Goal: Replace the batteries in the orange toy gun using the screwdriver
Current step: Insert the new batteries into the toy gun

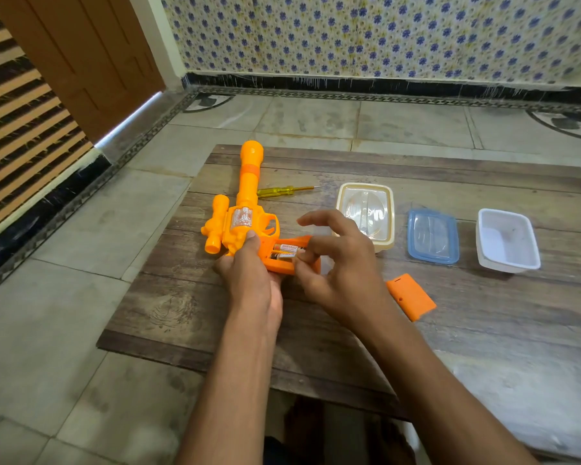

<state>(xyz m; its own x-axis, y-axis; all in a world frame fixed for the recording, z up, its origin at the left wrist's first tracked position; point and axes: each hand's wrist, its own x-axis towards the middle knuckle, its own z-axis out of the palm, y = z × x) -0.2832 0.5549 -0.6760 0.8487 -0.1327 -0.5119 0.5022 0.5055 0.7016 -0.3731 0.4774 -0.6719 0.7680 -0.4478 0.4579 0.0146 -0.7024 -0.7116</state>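
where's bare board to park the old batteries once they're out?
Widest free patch: the near-right board, bounded by the right forearm, the orange battery cover and the white tub. Also bare: the far strip behind the cream lid and blue lid, right of the screwdriver. Crowded around the toy gun grip, where both hands work.

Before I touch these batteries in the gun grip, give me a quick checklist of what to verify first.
1. Orange plastic battery cover off, lying on the wooden board: ok.
2. Two cylindrical batteries seated in the open grip of the orange toy gun: ok.
3. Left hand steadying the gun: ok.
4. Right hand fingertips at the batteries: ok; firm grip: cannot tell.
5. Yellow-handled screwdriver parked behind the gun: ok.
6. Battery polarity and cover screw location: cannot tell.
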